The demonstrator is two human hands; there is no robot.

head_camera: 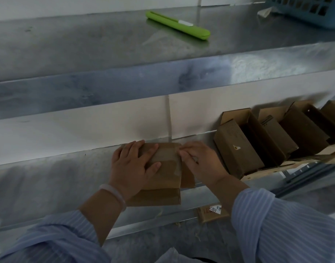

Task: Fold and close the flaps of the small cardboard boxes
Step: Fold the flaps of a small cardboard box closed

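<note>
Left of the unclosed boxes (257, 141), the cardboard box (166, 168) is pinned under the flat grip of the left hand (132, 164), likely so its side flap (187, 176) can be folded by the right hand (202, 164), whose grip cannot be told.

Matt brown cardboard box (166, 168), dull brushed metal shelf (68, 177), glossy green plastic cutter (177, 25), striped cloth sleeve (286, 230)

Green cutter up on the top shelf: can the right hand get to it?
Probably yes. Nothing stands between the right hand and the green cutter, though that hand is busy at the small cardboard box.
</note>
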